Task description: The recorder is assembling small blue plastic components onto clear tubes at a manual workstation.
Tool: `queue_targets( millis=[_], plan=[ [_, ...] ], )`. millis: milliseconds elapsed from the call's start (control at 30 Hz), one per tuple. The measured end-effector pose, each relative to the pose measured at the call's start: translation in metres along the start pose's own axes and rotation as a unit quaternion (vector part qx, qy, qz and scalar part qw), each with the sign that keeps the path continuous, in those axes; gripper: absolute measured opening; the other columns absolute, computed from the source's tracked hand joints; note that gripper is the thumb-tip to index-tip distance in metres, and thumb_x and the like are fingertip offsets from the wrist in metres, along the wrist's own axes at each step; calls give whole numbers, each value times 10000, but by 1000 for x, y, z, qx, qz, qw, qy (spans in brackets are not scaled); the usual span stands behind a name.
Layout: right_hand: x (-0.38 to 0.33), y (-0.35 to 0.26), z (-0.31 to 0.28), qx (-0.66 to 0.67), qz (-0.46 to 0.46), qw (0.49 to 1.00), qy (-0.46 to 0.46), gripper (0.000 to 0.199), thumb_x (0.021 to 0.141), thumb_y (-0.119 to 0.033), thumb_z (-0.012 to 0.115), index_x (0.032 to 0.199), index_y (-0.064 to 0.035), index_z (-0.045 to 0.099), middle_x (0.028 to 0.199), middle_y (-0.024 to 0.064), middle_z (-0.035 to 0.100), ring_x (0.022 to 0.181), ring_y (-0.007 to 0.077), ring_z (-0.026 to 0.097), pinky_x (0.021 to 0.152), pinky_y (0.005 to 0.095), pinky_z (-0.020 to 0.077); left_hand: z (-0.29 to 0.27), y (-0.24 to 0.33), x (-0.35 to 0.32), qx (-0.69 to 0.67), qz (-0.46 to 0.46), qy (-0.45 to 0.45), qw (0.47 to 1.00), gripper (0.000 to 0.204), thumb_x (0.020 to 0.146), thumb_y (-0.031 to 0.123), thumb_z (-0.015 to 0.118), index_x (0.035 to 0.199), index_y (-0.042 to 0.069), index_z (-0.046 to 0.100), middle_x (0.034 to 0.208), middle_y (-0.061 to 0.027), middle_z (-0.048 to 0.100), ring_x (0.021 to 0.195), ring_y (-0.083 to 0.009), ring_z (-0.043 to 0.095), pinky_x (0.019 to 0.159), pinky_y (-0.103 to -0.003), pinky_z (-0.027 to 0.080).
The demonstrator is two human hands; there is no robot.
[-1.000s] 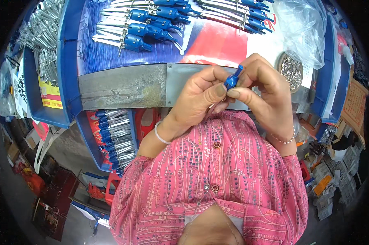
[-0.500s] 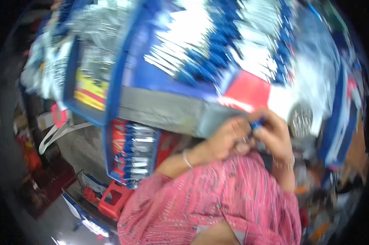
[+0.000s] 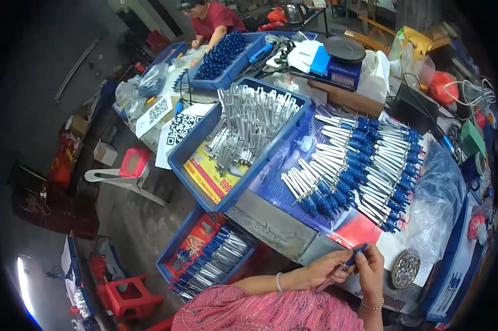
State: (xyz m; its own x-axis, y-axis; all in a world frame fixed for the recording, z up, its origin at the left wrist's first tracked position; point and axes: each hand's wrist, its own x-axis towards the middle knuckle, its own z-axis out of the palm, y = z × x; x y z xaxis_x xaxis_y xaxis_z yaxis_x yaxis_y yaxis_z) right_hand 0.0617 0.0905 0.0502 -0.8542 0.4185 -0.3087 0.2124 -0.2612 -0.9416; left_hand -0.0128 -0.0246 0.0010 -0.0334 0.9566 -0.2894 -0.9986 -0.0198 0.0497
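Observation:
At the table's front edge, my left hand [image 3: 327, 270] and my right hand [image 3: 371, 270] meet, fingers closed around a small blue handle-shaped piece [image 3: 359, 249] with a metal bit at its lower end. The rest of the piece is hidden by my fingers. Beyond them, rows of silver rods with blue handles [image 3: 342, 185] lie fanned out on the table, beside a red sheet [image 3: 361, 230]. A round bowl of small metal parts [image 3: 406, 268] stands just right of my right hand.
A blue tray [image 3: 181, 175] holds many bare silver rods; a lower blue bin [image 3: 169, 270] holds blue-handled ones. Clear plastic bags [image 3: 439, 193] lie at right. Across the table a person in red [image 3: 218, 21] reaches by a tray of blue parts [image 3: 221, 58]. A red stool [image 3: 133, 295] stands lower left.
The view has tilted up and steadied, so the far table and the other person now show. My hands stay together on the blue piece, lower in the picture.

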Motion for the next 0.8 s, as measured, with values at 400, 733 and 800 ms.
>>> queue_targets(
  millis=[400,733,800],
  plan=[
    [-30,8,-18,27,-37,999,2,148,854,-132,544,928,-11,502,745,6,534,576,45,498,496,168,375,9,-24,-2,24,-24,-1,999,288,902,341,444,869,63,512,708,-19,504,451,-38,374,390,-165,278],
    [-46,7,-38,-217,-88,970,69,157,832,-102,530,947,4,536,783,27,548,708,82,505,606,229,421,2,-15,-5,-96,-147,53,983,263,870,325,444,906,72,510,672,-45,509,428,-94,373,374,-211,290],
    [-58,-4,-54,-144,-21,986,85,175,838,-109,546,979,-6,543,836,18,553,721,72,508,622,214,413,1,-12,-9,-175,-128,65,974,377,888,367,427,975,8,503,732,-79,531,448,-100,369,385,-208,280]
  ],
)
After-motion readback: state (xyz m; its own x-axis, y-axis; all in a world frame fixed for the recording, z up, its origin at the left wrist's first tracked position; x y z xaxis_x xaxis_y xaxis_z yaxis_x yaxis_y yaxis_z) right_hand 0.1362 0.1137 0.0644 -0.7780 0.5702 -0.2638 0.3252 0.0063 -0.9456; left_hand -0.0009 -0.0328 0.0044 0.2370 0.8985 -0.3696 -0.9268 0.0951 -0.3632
